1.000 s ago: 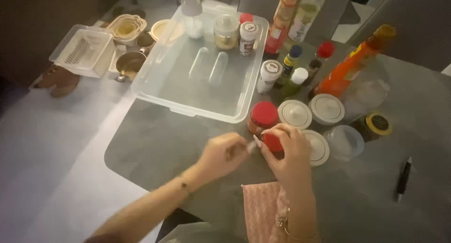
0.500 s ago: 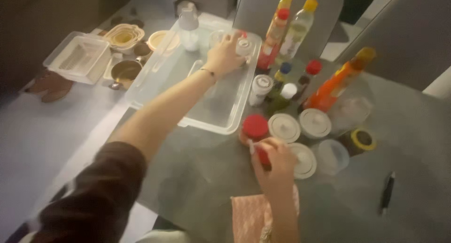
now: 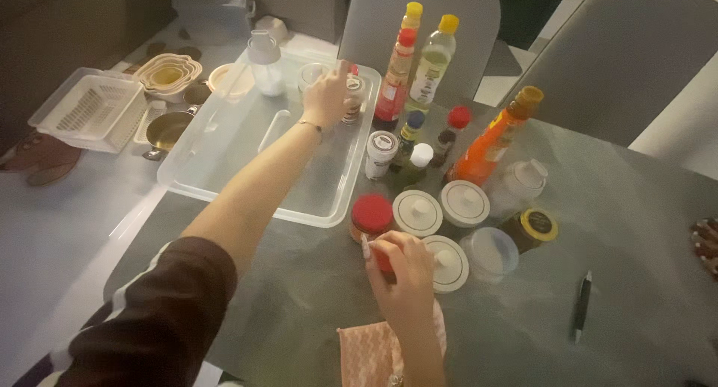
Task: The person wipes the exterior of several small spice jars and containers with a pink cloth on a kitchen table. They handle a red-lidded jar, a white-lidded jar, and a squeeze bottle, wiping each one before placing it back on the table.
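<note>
Overhead, my left hand [image 3: 327, 95] reaches across the clear rectangular plastic tray [image 3: 224, 170], its grip closed around a small cylindrical jar with a patterned label [image 3: 351, 99] standing at the tray's far right corner. My right hand [image 3: 400, 271] rests low on the grey tabletop [image 3: 643, 297], its grip closed on a small red-capped object [image 3: 381, 258] that the fingers mostly hide. Just beyond it stands a red-lidded glass jar [image 3: 372, 216], beside three round white lidded containers [image 3: 417, 212]. Behind these, an orange squeeze bottle [image 3: 490, 144] and a tall red sauce bottle [image 3: 395, 84] stand upright. A black pen [image 3: 581, 306] lies apart to the right; a pink patterned cloth [image 3: 370, 353] lies under my right wrist.
</note>
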